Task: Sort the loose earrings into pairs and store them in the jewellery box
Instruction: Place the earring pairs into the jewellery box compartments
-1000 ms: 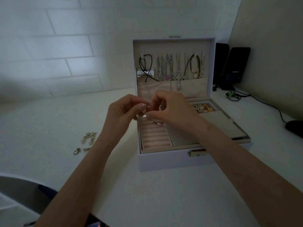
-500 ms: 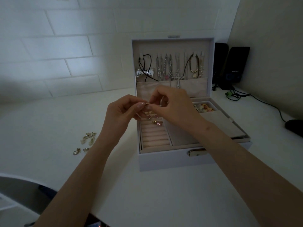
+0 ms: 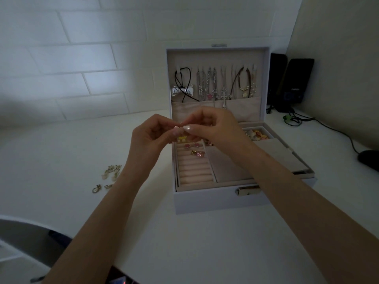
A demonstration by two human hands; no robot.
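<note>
The white jewellery box stands open on the desk, necklaces hanging in its lid. Pink star earrings, a gold-and-pink pair and a yellow pair sit in its ring-roll section. My left hand and my right hand meet fingertip to fingertip above the box's back left corner, both pinching something tiny that the fingers hide. Loose gold earrings lie on the desk left of my left forearm, with two smaller ones nearer me.
Two black speakers stand right of the lid, with a green and black cable running toward a dark mouse. A small compartment holds colourful pieces. A grey pad lies across the box's right side. Tiled wall behind.
Both hands have risen slightly and shifted toward the lid, still pinched together. The stored earrings under them have come into view.
</note>
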